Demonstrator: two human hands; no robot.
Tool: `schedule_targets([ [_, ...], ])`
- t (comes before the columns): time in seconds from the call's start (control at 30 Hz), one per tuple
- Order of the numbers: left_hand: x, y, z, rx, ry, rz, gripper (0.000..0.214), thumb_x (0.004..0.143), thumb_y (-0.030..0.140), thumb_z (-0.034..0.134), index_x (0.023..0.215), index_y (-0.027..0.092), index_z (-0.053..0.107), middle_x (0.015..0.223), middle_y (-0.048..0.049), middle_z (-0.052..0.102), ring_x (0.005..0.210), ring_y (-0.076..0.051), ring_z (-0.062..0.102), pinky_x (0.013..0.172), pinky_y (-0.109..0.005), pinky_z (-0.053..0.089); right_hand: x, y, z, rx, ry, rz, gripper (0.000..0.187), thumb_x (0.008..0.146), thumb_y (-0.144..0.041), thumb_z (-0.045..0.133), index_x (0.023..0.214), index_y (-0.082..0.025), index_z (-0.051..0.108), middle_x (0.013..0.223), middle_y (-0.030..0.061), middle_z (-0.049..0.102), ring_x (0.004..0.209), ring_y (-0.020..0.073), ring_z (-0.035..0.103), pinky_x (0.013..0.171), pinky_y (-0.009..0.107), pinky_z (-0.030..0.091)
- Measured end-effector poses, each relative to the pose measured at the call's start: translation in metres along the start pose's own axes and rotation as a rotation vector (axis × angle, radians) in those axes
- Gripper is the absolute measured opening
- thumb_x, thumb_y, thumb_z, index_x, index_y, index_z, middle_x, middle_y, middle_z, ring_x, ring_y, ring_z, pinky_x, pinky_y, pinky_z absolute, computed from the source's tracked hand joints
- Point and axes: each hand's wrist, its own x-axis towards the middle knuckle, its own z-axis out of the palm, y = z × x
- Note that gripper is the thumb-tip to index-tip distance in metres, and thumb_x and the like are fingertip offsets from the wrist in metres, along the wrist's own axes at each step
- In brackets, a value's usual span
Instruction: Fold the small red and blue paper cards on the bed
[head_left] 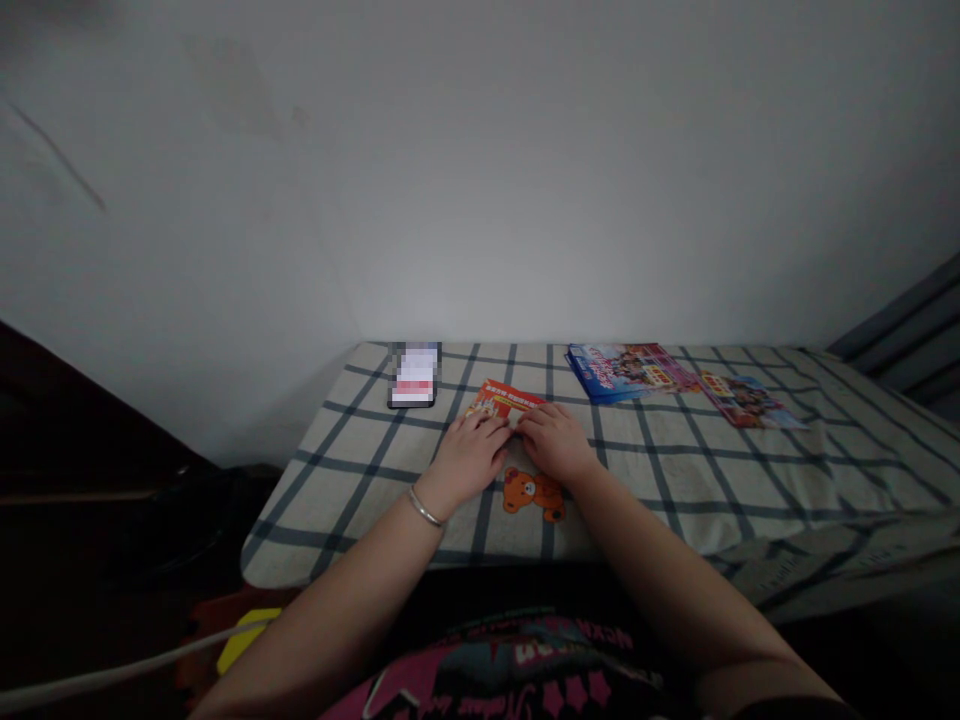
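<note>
Leaflet (pixel 513 396) beneath left hand (pixel 469 457) and right hand (pixel 556 442), we are resting both, ideally evenly; whether we're pinching, we cannot tell.

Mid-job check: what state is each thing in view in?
Left hand, on the orange leaflet, grip unclear
Right hand, on the leaflet too, grip unclear
Orange leaflet, on the table, partly covered by the hands
Phone, lying screen up, lit, display pixelated
Blue leaflet, lying printed side up
Rightmost leaflet, printed side up
Bracelet, worn on the left wrist
</note>
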Motion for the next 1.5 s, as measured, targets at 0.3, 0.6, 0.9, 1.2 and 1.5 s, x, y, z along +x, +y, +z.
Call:
schedule_targets([
  [0.3,0.000,0.001,0.000,0.000,0.018,0.007,0.028,0.091,0.025,0.051,0.117,0.022,0.061,0.124,-0.0061,0.063,0.121,-0.027,0.049,0.100,-0.046,0.041,0.002,-0.003,-0.004,0.004,-0.007,0.147,0.019,0.085,-0.021,0.055,0.092,-0.022,0.072,0.105,0.0055,0.070,0.104,0.0225,0.057,0.095,0.036,0.038],
  [0.6,0.001,0.002,-0.001,-0.012,0.011,0.011,0.028,0.089,0.024,0.053,0.116,0.023,0.062,0.124,-0.0060,0.062,0.119,-0.026,0.049,0.101,-0.045,0.040,0.001,0.000,-0.009,-0.037,-0.003,0.276,0.019,0.084,-0.023,0.055,0.088,-0.024,0.073,0.101,0.0055,0.070,0.097,0.0229,0.059,0.091,0.037,0.037],
  [0.9,0.001,0.001,0.000,-0.004,0.009,0.011,0.030,0.089,0.023,0.053,0.118,0.024,0.061,0.126,-0.0056,0.062,0.121,-0.028,0.048,0.098,-0.046,0.041,-0.004,0.016,-0.011,-0.034,0.027,0.423,0.018,0.082,-0.021,0.056,0.086,-0.024,0.074,0.098,0.0050,0.071,0.096,0.0221,0.061,0.089,0.035,0.038],
  [1.2,0.001,0.001,0.003,0.015,-0.001,0.021,0.037,0.089,0.025,0.055,0.126,0.026,0.056,0.128,-0.0042,0.061,0.120,-0.030,0.047,0.099,-0.048,0.040,-0.003,0.018,-0.006,-0.087,0.086,0.420,0.017,0.086,-0.021,0.053,0.091,-0.020,0.069,0.100,0.0076,0.069,0.097,0.0240,0.058,0.086,0.035,0.039],
  [1.5,0.002,0.004,0.002,0.007,0.022,0.028,0.033,0.089,0.030,0.056,0.121,0.023,0.059,0.125,-0.0056,0.061,0.120,-0.030,0.047,0.102,-0.048,0.038,0.001,0.013,0.004,0.074,0.045,0.236,0.016,0.089,-0.024,0.054,0.094,-0.020,0.069,0.099,0.0064,0.066,0.098,0.0208,0.055,0.089,0.031,0.042],
])
